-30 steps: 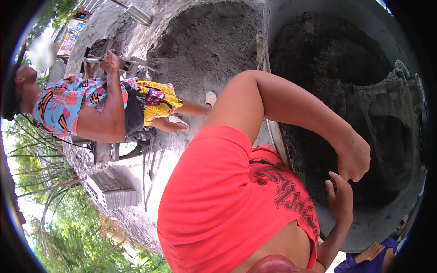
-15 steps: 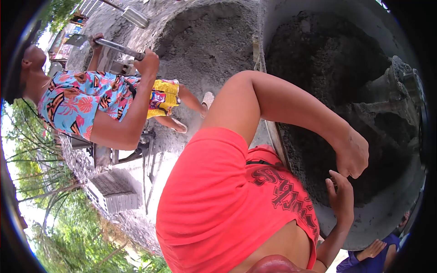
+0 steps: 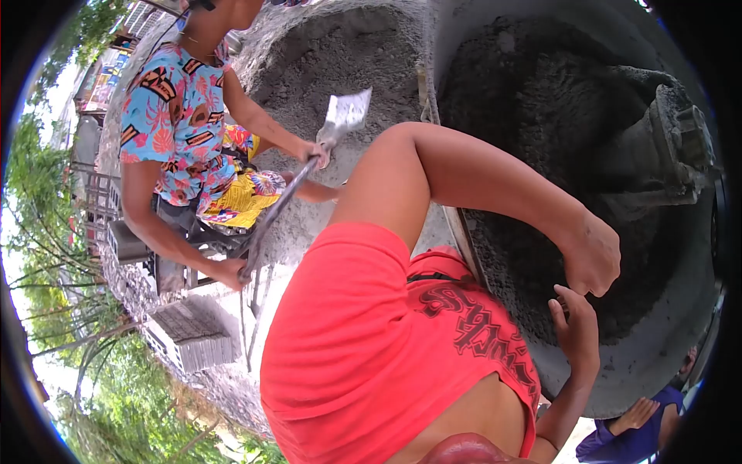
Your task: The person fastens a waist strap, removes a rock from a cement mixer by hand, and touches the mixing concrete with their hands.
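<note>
My left hand (image 3: 593, 259) is closed, knuckles up, in front of the dark mix (image 3: 541, 116) inside a large grey drum (image 3: 618, 383). Its curled fingers are mostly hidden, and whatever they might hold does not show. Just beside it, seeming to touch its underside, is my right hand (image 3: 578, 325), with thumb and forefinger apart and nothing visible between them. Both forearms lie near the drum's rim (image 3: 464, 243). A co-worker in a flowered shirt (image 3: 182, 127) grips a long shovel (image 3: 286, 197) in both hands, its metal blade (image 3: 348, 110) near my bent left elbow.
Behind the co-worker's shovel lies a grey heap (image 3: 340, 54) on the ground. Hollow blocks (image 3: 189, 332) are stacked at the lower left. A metal mixer part (image 3: 668, 147) juts inside the drum. Another person's hand and purple clothing (image 3: 630, 441) show at the lower right.
The co-worker has turned and bent forward, and the shovel's blade has swung from the upper left toward the drum. My hands have barely moved. The metal part inside the drum looks shifted.
</note>
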A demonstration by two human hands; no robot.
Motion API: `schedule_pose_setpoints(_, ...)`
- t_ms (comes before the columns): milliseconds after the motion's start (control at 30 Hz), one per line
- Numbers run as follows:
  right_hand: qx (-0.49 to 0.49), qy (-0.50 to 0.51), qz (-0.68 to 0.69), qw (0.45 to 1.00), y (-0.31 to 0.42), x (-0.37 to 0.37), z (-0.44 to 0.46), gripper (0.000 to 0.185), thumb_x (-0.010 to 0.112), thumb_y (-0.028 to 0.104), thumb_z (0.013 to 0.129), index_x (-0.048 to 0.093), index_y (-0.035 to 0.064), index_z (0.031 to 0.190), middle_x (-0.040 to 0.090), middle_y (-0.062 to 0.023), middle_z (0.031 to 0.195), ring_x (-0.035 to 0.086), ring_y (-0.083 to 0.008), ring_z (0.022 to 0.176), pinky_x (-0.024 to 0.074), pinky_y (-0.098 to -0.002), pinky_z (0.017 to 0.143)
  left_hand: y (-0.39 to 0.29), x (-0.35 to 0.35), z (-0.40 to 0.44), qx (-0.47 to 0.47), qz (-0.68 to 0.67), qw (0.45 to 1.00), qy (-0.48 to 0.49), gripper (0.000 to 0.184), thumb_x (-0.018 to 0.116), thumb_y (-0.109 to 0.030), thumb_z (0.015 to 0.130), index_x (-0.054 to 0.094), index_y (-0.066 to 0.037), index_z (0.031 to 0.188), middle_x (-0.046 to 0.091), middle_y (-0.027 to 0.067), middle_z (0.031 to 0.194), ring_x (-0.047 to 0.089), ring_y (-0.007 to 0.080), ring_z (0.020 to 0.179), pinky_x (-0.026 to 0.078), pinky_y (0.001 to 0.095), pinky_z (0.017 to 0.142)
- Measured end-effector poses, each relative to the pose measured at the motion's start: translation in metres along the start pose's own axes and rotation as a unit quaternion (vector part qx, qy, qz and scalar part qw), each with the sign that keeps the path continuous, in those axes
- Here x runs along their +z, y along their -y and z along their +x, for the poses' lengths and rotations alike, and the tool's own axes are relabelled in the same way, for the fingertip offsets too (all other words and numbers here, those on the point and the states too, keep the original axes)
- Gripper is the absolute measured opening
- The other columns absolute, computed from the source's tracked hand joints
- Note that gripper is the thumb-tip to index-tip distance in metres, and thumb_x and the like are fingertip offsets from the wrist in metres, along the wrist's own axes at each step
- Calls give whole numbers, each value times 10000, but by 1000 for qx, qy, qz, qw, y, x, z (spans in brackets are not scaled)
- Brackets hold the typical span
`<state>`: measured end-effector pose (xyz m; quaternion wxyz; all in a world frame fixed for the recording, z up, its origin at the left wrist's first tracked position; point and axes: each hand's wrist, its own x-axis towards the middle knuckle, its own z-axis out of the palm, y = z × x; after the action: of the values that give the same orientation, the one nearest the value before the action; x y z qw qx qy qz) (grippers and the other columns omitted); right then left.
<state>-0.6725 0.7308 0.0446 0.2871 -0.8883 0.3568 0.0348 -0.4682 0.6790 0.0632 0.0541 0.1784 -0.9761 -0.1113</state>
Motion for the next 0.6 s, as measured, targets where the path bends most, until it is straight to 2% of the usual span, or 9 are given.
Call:
schedule_pose_setpoints(433, -17, -8, -10, 1000, -11, -16, -12, 307, 684, 106, 893, 633, 9, 1180, 673, -177, 938, 668, -302, 830, 521, -379, 770, -5, -13, 14, 5, 19, 1000, -5, 212, 574, -220, 755, 732, -89, 811, 707, 97, 794, 685, 284, 785, 531, 419, 624)
schedule_pose_setpoints(600, -22, -7, -20, 1000, 17, -35, 7, 309, 687, 104, 889, 633, 11, 1178, 673, -175, 936, 667, -303, 826, 520, -379, 769, 3, -43, -11, 2, 26, 1000, -6, 215, 569, -213, 767, 736, -92, 827, 711, 91, 803, 687, 280, 788, 533, 414, 625)
